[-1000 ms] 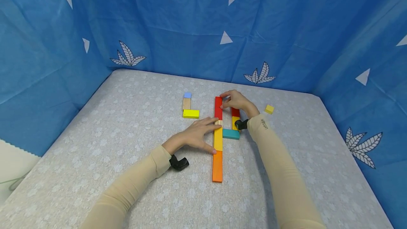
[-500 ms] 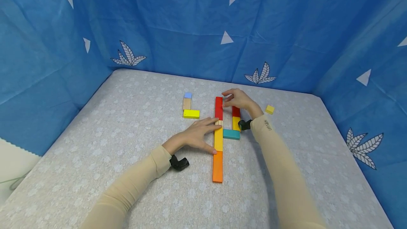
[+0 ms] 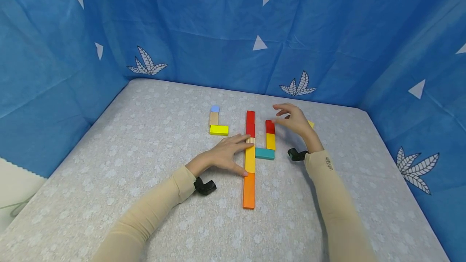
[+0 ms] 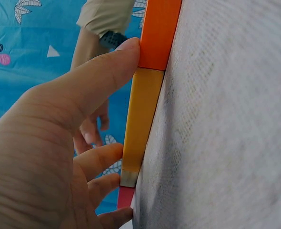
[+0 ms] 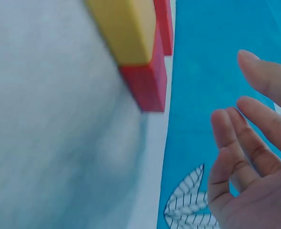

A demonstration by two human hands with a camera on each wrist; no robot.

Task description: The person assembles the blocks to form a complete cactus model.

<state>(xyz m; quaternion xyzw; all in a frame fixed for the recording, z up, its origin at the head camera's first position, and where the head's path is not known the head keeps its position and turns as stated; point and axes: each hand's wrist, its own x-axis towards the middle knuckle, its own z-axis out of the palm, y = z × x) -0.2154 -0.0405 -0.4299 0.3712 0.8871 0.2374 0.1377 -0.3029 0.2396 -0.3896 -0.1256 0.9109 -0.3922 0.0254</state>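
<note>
On table, one column running far edge to near edge: red section (block count unclear), one natural block, one amber block, one orange block. Toward right edge: one teal block beside column, one yellow block, one red block, one yellow cube, partly hidden. Toward left edge: one blue block, one tan block, one lime block. Left hand: fingers extended against column, gripping nothing. Right hand: fingers loosely bent near red block, gripping nothing.
</note>
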